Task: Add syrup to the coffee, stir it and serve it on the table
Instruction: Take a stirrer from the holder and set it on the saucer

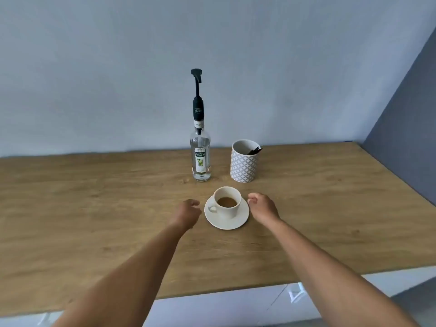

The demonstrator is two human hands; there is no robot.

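- The cup [227, 204] of coffee sits on its saucer [244, 214] mid-worktop [94, 220], with the syrup bottle [201, 159] just behind — pump untouched.
- Left hand [186, 212] and right hand [263, 206] flank the saucer, each grip loosely curled and empty.
- Judging by this, syrup, stirring and serving all remain; a stirrer may be in the patterned pot [244, 165].

Two bare forearms enter from the bottom edge, no sleeves, watch, rings or gloves visible. Left hand [187, 212] and right hand [262, 207] both bare, fingers curled; fingernails too small to make out.
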